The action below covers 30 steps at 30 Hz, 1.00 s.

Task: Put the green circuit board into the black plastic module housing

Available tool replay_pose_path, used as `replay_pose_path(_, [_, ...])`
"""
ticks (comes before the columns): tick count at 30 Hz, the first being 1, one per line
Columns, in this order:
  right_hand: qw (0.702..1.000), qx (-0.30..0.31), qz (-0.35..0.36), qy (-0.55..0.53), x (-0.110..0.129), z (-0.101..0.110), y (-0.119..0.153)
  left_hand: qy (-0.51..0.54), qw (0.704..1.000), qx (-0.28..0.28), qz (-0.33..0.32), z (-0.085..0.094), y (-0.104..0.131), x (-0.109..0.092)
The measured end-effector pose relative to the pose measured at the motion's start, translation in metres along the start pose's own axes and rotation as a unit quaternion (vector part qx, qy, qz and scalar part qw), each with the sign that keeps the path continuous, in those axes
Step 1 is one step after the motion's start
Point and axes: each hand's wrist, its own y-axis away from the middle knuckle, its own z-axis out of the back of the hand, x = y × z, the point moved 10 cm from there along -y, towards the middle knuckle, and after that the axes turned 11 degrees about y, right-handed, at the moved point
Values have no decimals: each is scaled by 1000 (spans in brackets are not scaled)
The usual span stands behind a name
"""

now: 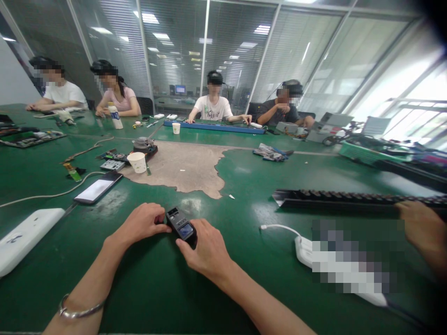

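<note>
A small black device [181, 226] with a little lit screen stands tilted just above or on the green table. My right hand [208, 247] is closed around its right side, thumb at the lower corner and fingers behind. At its left edge is my left hand [145, 224], fingers curled in and thumb reaching to the device. Whatever those curled fingers hold, if anything, is hidden. A metal bangle [82, 309] circles my left wrist.
Left lie a phone [98, 187] and a white power bank [30, 239]. Ahead are a paper cup [137, 163], a torn brown sheet [188, 163] and gloves [270, 152]. Right are a white power strip [305, 251], a black rail [314, 199] and another person's hand [424, 228]. Several people sit opposite.
</note>
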Motion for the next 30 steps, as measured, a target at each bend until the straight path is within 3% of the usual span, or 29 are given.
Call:
replay_pose_path(4, [1000, -27, 0, -16, 0, 7, -3, 2, 1000, 2, -1, 0, 0, -1])
replay_pose_path(10, [992, -94, 8, -83, -3, 37, -6, 8, 1000, -1, 6, 6, 3, -4])
replay_pose_path(15, [988, -129, -25, -80, -24, 58, -15, 3, 1000, -4, 7, 7, 2, -5])
replay_pose_path(19, [995, -72, -69, 22, -43, 53, -20, 0, 1000, -1, 9, 5, 1, -5])
replay_pose_path(25, [987, 38, -91, 129, -54, 26, -16, -2, 1000, -5, 7, 6, 1, -6])
replay_pose_path(30, [983, 54, -72, 158, -53, 22, -13, -3, 1000, -4, 9, 6, 1, -6])
